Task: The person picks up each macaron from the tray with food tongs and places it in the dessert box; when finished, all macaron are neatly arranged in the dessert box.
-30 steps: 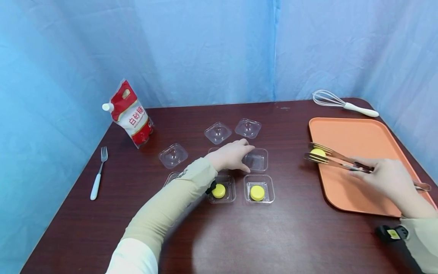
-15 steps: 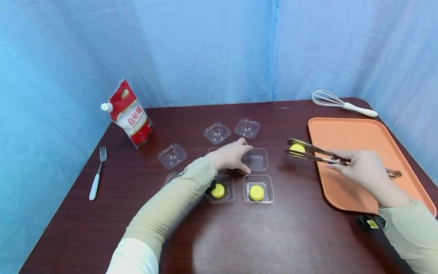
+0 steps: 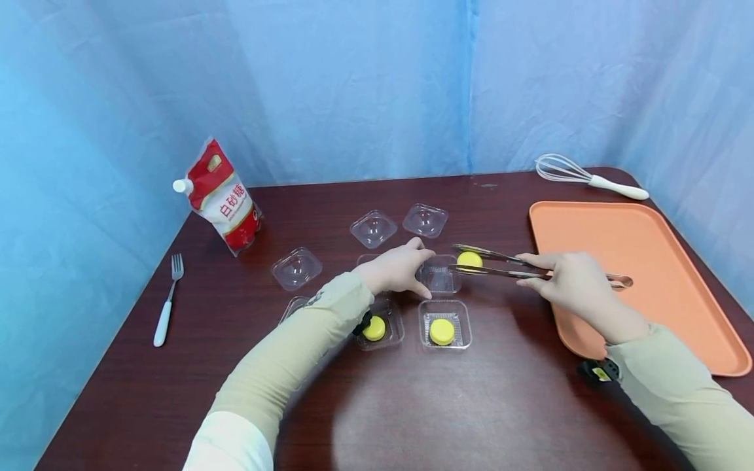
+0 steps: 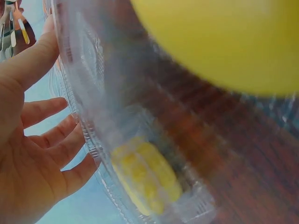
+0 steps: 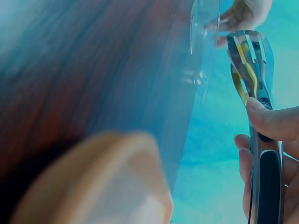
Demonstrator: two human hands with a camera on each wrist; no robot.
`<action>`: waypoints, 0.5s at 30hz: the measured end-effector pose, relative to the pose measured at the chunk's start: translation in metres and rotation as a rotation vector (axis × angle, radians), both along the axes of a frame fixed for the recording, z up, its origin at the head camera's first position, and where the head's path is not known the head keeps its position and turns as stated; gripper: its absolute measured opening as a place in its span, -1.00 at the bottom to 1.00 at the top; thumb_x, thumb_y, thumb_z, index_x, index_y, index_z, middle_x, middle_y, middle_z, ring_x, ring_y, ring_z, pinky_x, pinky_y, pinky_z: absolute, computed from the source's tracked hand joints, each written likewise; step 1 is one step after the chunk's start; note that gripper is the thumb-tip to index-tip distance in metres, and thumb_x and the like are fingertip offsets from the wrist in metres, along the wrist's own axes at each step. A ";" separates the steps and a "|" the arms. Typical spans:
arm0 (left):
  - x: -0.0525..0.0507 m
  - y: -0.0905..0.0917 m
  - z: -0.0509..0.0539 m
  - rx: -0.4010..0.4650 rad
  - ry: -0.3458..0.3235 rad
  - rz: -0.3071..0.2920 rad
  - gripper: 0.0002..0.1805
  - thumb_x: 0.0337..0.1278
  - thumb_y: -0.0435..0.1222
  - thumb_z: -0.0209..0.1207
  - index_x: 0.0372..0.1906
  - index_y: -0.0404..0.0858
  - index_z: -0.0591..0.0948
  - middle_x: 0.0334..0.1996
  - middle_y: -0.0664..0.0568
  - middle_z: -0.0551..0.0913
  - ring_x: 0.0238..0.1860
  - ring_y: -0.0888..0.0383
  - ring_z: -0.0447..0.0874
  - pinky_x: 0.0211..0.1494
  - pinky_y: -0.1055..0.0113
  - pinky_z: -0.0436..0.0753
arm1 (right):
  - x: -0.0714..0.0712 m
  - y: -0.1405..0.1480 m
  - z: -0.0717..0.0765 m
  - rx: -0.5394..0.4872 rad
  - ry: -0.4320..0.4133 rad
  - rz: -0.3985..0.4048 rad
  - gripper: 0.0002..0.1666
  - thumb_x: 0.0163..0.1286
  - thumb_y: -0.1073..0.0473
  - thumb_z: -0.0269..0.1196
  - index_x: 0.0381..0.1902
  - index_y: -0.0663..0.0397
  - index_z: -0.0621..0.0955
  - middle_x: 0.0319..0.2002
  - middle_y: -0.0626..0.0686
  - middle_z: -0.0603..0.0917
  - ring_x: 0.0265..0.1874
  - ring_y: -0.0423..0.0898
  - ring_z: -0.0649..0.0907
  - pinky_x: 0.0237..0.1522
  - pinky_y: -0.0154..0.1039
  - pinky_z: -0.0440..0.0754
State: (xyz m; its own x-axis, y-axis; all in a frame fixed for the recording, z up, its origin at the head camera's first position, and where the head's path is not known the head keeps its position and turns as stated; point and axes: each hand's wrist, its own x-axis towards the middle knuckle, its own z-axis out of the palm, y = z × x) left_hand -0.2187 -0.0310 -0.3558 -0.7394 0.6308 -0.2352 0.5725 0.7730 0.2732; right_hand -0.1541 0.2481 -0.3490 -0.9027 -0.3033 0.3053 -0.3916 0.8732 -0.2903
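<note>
In the head view my right hand (image 3: pixel 574 284) grips metal tongs (image 3: pixel 501 271). Their slotted ends hold a round yellow cake-like piece (image 3: pixel 469 261) over the right side of a clear plastic box (image 3: pixel 440 273). My left hand (image 3: pixel 394 267) is at that box's left side, thumb and forefinger spread toward its near and far corners; in the left wrist view its fingertips touch or nearly touch clear plastic. Closer to me, one clear box (image 3: pixel 462 324) holds a yellow piece (image 3: pixel 442 331). Another box (image 3: pixel 391 333) beside it holds a second yellow piece (image 3: pixel 374 328), partly behind my left wrist.
Clear lids (image 3: pixel 374 228) lie behind and left of the boxes. An orange tray (image 3: pixel 607 229) is at the right, with a whisk (image 3: pixel 589 176) behind it. A red sugar pouch (image 3: pixel 226 196) and a fork (image 3: pixel 169 301) stand at the left.
My right hand has moved left from the tray, bringing the tongs and yellow piece to the box's right edge. My left hand has stayed in place.
</note>
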 end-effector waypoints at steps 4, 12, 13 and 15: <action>0.000 0.000 0.000 -0.003 -0.007 0.008 -0.09 -0.07 0.00 0.37 0.38 -0.25 0.29 0.09 -0.07 0.34 -0.05 0.15 0.46 0.12 0.32 0.47 | -0.003 -0.011 0.000 0.015 -0.011 0.022 -0.52 0.04 0.16 0.45 -0.03 0.13 0.68 -0.79 -0.15 0.53 -0.80 -0.26 0.34 -0.71 -0.29 0.21; -0.002 0.000 0.000 -0.015 0.050 -0.028 -0.09 -0.14 0.04 0.40 0.32 -0.30 0.35 0.00 -0.06 0.39 -0.10 0.14 0.47 0.11 0.31 0.48 | -0.006 -0.026 -0.006 0.016 -0.040 0.061 -0.53 0.03 0.19 0.45 -0.03 0.11 0.68 -0.57 0.04 0.71 -0.84 -0.28 0.30 -0.77 -0.32 0.14; -0.002 0.000 0.000 -0.009 0.053 -0.031 -0.09 -0.16 0.04 0.41 0.31 -0.31 0.36 0.00 -0.06 0.40 -0.10 0.14 0.48 0.12 0.31 0.48 | -0.006 -0.027 -0.007 0.015 -0.043 0.065 -0.53 0.03 0.19 0.45 -0.03 0.11 0.68 -0.58 0.03 0.71 -0.84 -0.28 0.30 -0.77 -0.32 0.14; -0.003 -0.001 0.000 0.008 0.052 -0.031 -0.08 -0.19 0.03 0.42 0.30 -0.31 0.37 0.00 -0.07 0.41 -0.08 0.14 0.48 0.14 0.32 0.47 | -0.007 -0.028 -0.010 0.016 -0.047 0.070 -0.54 0.03 0.19 0.45 -0.04 0.11 0.69 -0.58 0.03 0.71 -0.84 -0.29 0.31 -0.78 -0.33 0.14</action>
